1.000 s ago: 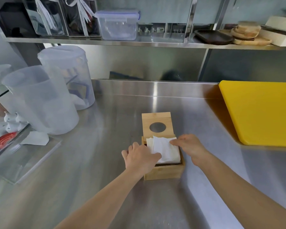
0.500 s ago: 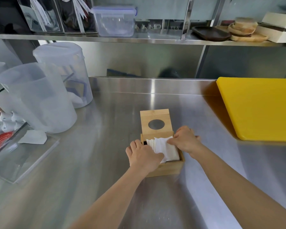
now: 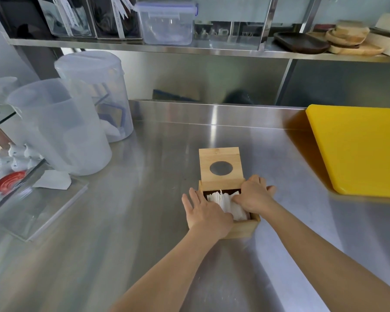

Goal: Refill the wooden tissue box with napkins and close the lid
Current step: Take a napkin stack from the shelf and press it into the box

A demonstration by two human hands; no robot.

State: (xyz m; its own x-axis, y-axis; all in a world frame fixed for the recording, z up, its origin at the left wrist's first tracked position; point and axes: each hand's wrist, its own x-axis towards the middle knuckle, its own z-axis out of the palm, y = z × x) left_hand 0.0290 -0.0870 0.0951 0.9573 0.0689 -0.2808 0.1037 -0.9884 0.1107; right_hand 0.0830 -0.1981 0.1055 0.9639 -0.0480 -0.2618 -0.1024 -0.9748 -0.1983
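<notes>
A square wooden tissue box (image 3: 245, 229) sits in the middle of the steel counter. Its lid (image 3: 221, 164), with a round hole, stands swung back behind the box. White napkins (image 3: 229, 204) fill the box and stick up a little. My left hand (image 3: 204, 213) lies flat over the box's left side, fingers spread, touching the napkins. My right hand (image 3: 253, 194) presses down on the napkins at the box's far right corner, fingers curled onto them.
Two large translucent plastic jugs (image 3: 61, 124) stand at the left. A yellow cutting board (image 3: 358, 149) lies at the right. A clear acrylic stand (image 3: 41, 208) is at the near left. A steel shelf (image 3: 189, 49) with containers and wooden plates runs overhead.
The napkin stack has sunk deeper into the box. My right hand moved onto the stack and pressed it in; my left hand stayed at the left side.
</notes>
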